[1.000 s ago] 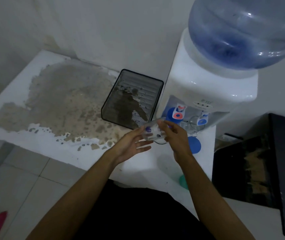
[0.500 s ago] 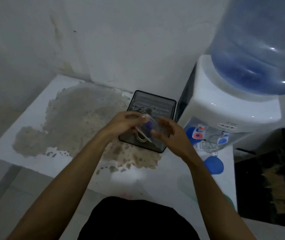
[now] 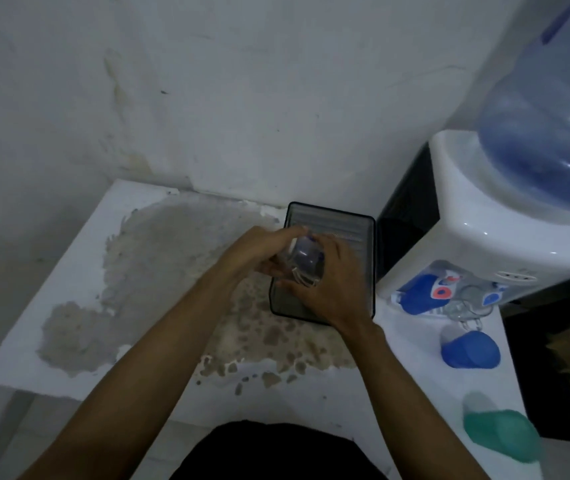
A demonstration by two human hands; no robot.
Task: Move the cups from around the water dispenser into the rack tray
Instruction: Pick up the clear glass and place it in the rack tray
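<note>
A clear glass cup with a blue mark is held between both hands, just above the dark mesh rack tray. My left hand grips it from the left and my right hand from the right. The white water dispenser stands to the right of the tray. Under its taps sits another clear glass cup. A blue cup and a green cup lie on their sides on the counter in front of the dispenser.
The white counter has a big patch of worn, peeled surface left of the tray. A wall rises right behind it. A large blue water bottle tops the dispenser. A dark cabinet stands at the far right.
Both hands carried the clear glass cup from in front of the dispenser leftwards and away from me, over the rack tray. The camera view tilted up and shifted left.
</note>
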